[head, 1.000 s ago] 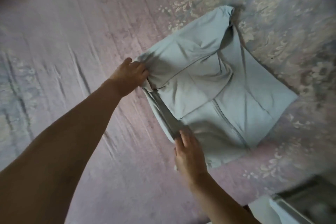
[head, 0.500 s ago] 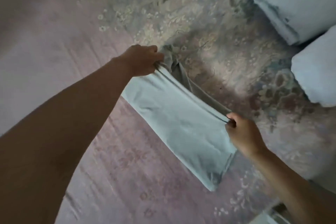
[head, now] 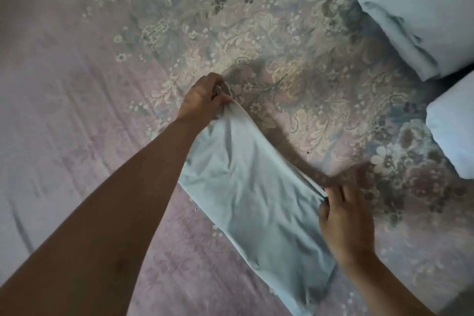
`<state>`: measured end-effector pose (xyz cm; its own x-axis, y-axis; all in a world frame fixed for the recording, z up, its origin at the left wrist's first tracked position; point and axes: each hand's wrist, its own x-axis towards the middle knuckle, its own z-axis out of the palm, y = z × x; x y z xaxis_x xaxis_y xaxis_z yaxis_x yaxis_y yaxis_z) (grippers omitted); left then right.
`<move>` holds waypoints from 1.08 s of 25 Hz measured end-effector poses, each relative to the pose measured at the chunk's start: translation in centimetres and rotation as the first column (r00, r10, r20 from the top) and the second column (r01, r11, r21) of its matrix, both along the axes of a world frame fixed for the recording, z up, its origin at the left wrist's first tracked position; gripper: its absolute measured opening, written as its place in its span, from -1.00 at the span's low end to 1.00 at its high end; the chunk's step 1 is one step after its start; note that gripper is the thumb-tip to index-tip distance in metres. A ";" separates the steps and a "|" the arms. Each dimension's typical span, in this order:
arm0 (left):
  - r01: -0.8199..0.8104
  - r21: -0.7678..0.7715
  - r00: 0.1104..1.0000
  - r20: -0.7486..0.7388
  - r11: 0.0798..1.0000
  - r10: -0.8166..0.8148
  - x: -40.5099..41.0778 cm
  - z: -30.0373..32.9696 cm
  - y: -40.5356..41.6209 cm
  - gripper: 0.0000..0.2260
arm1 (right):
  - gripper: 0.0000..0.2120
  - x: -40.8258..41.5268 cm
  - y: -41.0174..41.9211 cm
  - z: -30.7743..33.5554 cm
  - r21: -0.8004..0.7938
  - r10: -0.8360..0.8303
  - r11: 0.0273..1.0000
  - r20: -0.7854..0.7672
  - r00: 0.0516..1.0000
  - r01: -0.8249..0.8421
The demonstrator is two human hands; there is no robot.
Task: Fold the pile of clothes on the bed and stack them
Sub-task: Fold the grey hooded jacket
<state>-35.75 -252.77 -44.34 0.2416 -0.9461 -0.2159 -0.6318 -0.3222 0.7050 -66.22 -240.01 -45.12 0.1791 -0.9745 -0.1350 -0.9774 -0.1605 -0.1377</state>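
A pale blue garment [head: 256, 200], folded into a long strip, lies slanted across the floral bedspread [head: 77, 84]. My left hand [head: 205, 100] grips the strip's far end, fingers curled round bunched cloth. At the right edge of the strip is my right hand [head: 343, 215]. Its fingers are stretched out and blurred by motion, and they touch the fold line without a plain pinch. The near end of the strip reaches the bottom of the view.
Two pale blue pillows or folded bundles sit at the right, one at the top corner [head: 420, 7] and one below it [head: 454, 131]. Pink and floral bedspread stretches to the left and behind the garment.
The garment was picked up from its spread shape and folded into a strip. Since half a second ago it has come down onto the bed, and my right hand's pinch has loosened into stretched fingers.
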 end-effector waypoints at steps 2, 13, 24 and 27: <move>-0.025 -0.019 0.997 0.072 1.000 0.026 0.1 -0.3 -0.5 -0.59 | -0.65 1.5 -0.9 0.1 -0.081 0.028 0.996 0.068 0.997 -0.023; -0.189 -0.027 0.980 -0.068 0.982 0.187 2.8 -0.3 0.9 -0.85 | -0.46 18.9 -18.5 1.1 0.437 0.201 0.749 0.567 0.799 -0.499; -0.629 0.038 0.770 0.165 0.776 0.616 3.1 1.6 8.4 -0.68 | -0.85 20.1 -18.8 0.7 0.509 -0.012 0.802 0.535 0.845 -0.311; -0.759 0.423 0.529 -0.044 0.496 0.847 2.2 0.5 12.1 -0.48 | -0.87 20.8 -19.5 1.8 0.609 0.076 0.728 0.386 0.920 -0.316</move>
